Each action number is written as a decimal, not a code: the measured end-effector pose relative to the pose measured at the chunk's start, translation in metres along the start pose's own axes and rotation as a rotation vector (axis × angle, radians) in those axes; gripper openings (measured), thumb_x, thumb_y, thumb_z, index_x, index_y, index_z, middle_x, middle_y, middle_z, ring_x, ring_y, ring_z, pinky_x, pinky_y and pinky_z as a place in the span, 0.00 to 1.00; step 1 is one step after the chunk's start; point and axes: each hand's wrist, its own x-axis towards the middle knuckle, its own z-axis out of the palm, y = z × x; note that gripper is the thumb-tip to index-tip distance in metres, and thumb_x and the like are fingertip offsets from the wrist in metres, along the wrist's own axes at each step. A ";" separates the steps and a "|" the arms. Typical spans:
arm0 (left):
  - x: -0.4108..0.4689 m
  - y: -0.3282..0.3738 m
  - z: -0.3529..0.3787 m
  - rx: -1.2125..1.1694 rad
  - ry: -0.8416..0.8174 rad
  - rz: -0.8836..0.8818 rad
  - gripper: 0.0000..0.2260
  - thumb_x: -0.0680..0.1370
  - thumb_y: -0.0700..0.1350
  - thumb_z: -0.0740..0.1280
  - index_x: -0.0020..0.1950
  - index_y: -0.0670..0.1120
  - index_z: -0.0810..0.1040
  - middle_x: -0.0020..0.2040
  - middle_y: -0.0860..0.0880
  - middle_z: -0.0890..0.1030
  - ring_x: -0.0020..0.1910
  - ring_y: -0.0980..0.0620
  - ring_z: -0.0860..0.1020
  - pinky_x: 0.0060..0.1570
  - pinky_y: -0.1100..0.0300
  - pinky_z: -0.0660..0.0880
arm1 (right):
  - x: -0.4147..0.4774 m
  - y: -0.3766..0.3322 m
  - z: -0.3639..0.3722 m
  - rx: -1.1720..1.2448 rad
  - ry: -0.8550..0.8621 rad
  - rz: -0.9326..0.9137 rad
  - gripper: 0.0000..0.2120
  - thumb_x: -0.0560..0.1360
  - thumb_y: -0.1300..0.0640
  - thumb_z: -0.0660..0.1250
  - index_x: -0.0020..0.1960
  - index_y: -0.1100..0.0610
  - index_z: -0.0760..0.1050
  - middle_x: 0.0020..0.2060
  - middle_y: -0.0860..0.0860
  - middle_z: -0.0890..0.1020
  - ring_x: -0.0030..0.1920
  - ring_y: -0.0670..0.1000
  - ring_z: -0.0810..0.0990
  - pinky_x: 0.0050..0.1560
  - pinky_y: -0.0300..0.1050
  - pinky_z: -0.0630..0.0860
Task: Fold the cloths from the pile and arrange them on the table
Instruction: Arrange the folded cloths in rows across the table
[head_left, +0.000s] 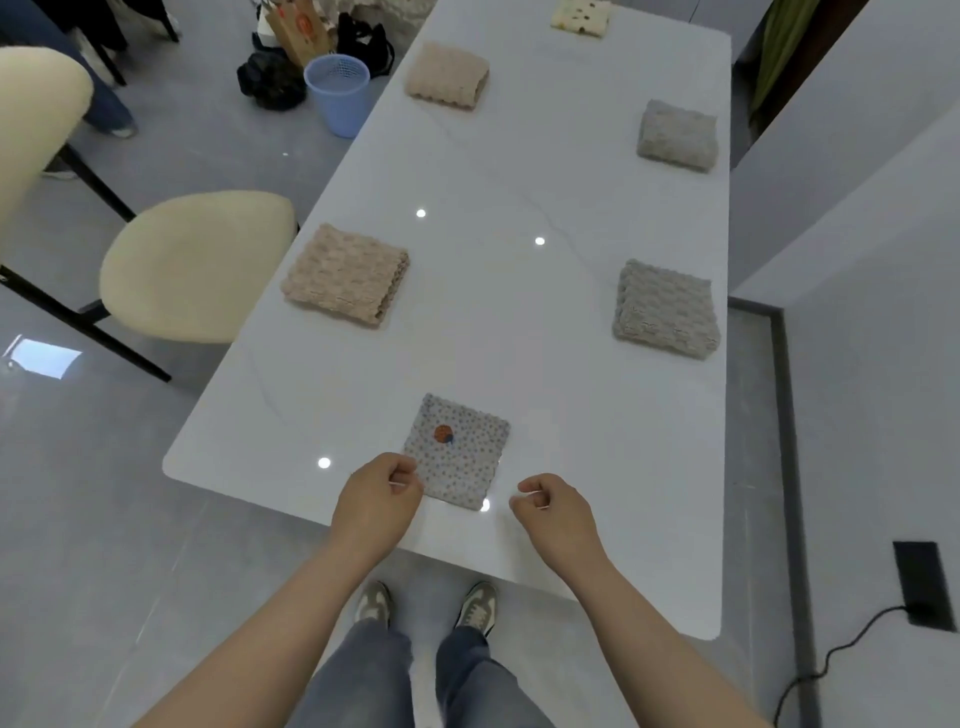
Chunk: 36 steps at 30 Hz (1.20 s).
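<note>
Head view: our left hand (382, 493) sits at the near-left corner of the dotted cloth (457, 452). Its fingers (408, 475) are curled right at that corner, and we cannot tell whether they pinch the edge or only brush it. Our right hand (553, 506) hangs just beside the cloth's near-right corner, fingers (530, 493) curled in and holding nothing.

The dotted cloth lies folded and flat on the table (519, 374), close to the near edge. We judge the step to be the final squaring of this piece. To do it well, we should:

- let go of the corner straight up, so the top layer is not dragged open
- press the fold flat with both palms
- nudge it a little further in from the edge, keeping its sides parallel to the table's.

Beyond it lie the near beige cloth (345, 275) on the left and the near grey cloth (665, 309) on the right. Further on are the far beige cloth (447, 77) and the far grey cloth (678, 135), then a pale cloth (581, 16) at the far end. We should keep ours centred between those two rows. No pile shows.
</note>
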 end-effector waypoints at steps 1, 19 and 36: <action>0.003 -0.002 -0.003 0.005 0.012 -0.004 0.10 0.77 0.41 0.64 0.58 0.43 0.77 0.49 0.49 0.79 0.45 0.54 0.76 0.39 0.67 0.68 | 0.000 -0.001 0.002 0.000 -0.002 0.004 0.11 0.77 0.57 0.65 0.58 0.56 0.74 0.41 0.45 0.75 0.43 0.43 0.74 0.40 0.29 0.67; 0.051 -0.033 -0.006 0.107 -0.115 -0.022 0.11 0.77 0.46 0.66 0.58 0.43 0.73 0.52 0.46 0.77 0.49 0.50 0.76 0.50 0.57 0.73 | 0.011 -0.015 0.052 0.014 0.055 0.183 0.13 0.77 0.54 0.66 0.59 0.60 0.73 0.43 0.47 0.74 0.47 0.47 0.73 0.44 0.36 0.67; 0.050 -0.040 0.011 0.076 -0.083 -0.012 0.02 0.76 0.41 0.66 0.45 0.44 0.74 0.38 0.50 0.76 0.39 0.53 0.74 0.34 0.69 0.65 | 0.021 -0.009 0.062 0.043 0.176 0.258 0.05 0.74 0.59 0.66 0.43 0.61 0.76 0.38 0.51 0.78 0.38 0.47 0.74 0.33 0.36 0.65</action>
